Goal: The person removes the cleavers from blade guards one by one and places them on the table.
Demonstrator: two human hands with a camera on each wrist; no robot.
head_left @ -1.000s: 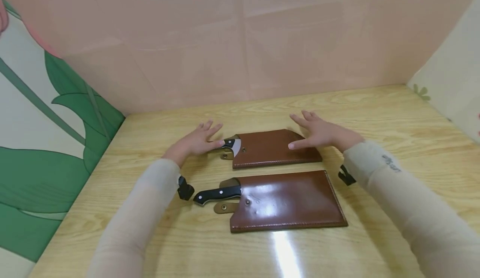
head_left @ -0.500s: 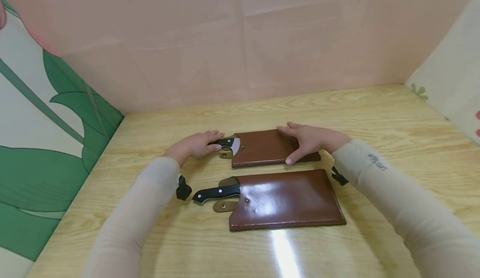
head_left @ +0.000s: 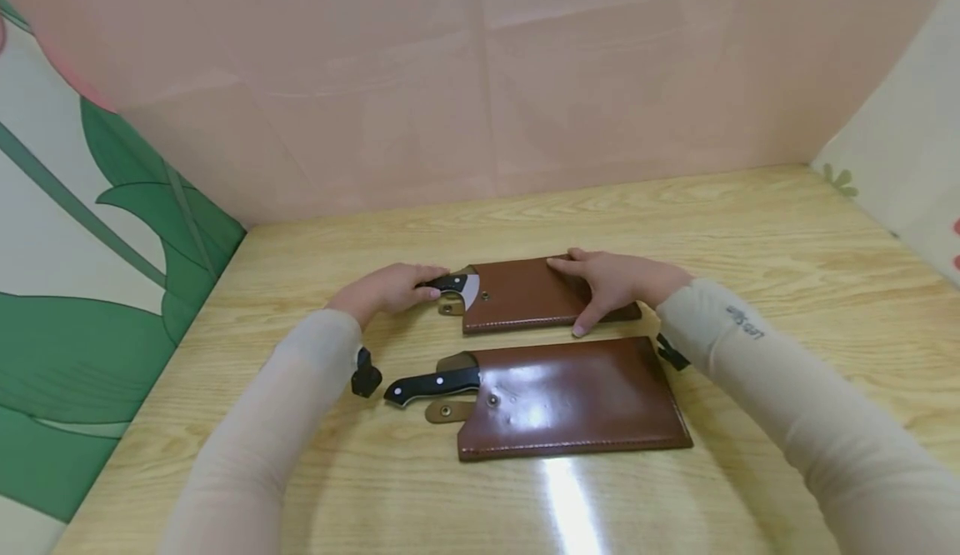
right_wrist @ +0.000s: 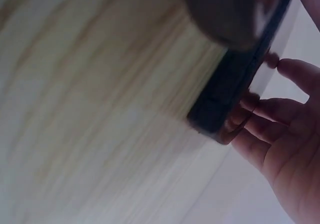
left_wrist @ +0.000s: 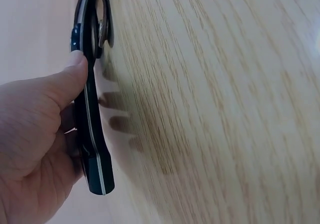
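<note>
Two cleavers in brown leather sheaths lie on the table, one behind the other. My left hand grips the black handle of the far cleaver, with the thumb along its near side in the left wrist view. A strip of bare blade shows between handle and sheath. My right hand spans the right end of the far sheath, thumb at its near edge and fingers at the far edge. In the right wrist view its fingers touch the sheath's edge.
Nearer to me lies the second sheath, larger and glossy, with a black riveted handle pointing left and an unfastened snap strap. A pink-covered wall stands behind the wooden table.
Both hands have come down onto the far cleaver. The left fingers have closed round its handle; the right thumb has moved to the sheath's near edge. The sheaths have stayed in place.
</note>
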